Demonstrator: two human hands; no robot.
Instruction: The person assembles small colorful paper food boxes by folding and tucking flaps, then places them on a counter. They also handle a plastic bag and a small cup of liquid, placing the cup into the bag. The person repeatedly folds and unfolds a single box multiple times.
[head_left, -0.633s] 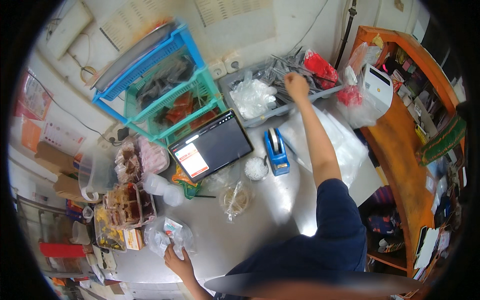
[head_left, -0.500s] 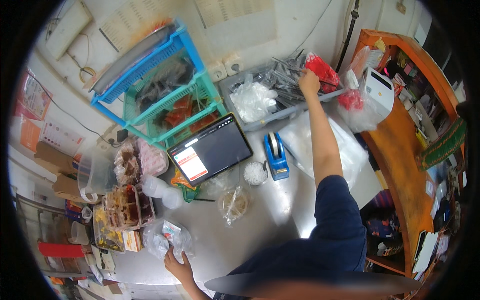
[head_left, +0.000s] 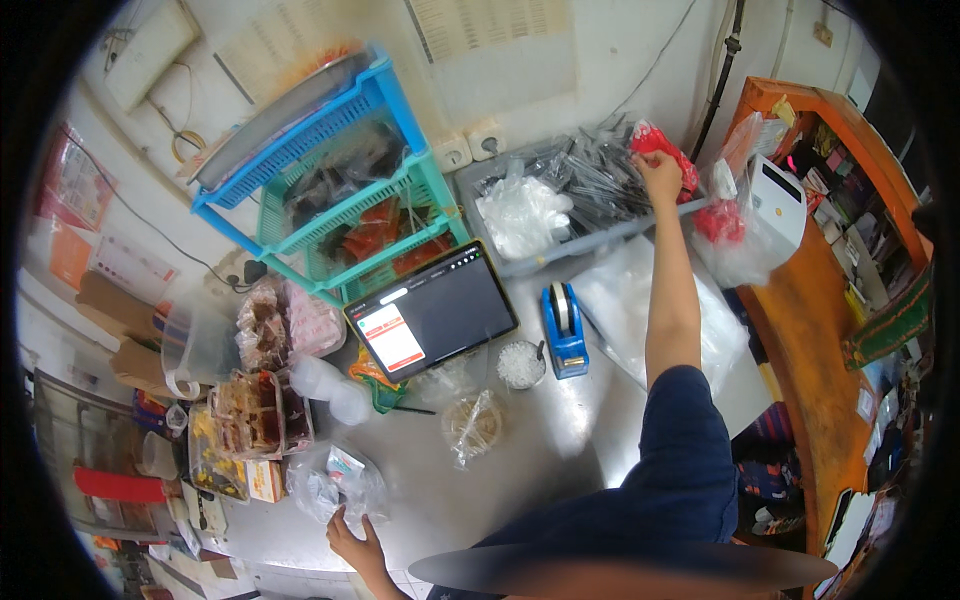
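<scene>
shifted since the earlier frame: right hand [head_left: 661, 180], brought from over the thin dark plastic pieces [head_left: 605, 180] to the crumpled red plastic bag [head_left: 656, 140] at the right end of the grey rectangular plastic tray [head_left: 560, 254]. nearest the body, the left hand [head_left: 358, 544] is loosely spread, no grip seen, fingertips at the near edge of a clear crumpled plastic bag [head_left: 371, 490]; it has been kept there. farther out, a blue plastic tape dispenser [head_left: 567, 338] is stood on the shiny metal table [head_left: 440, 500]. farthest, the red bag is found just beyond and beside the right fingertips, long axis slanted from far left to near right; the right hand is much the nearer. its fingers are bunched; whether anything is pinched cannot be told.
</scene>
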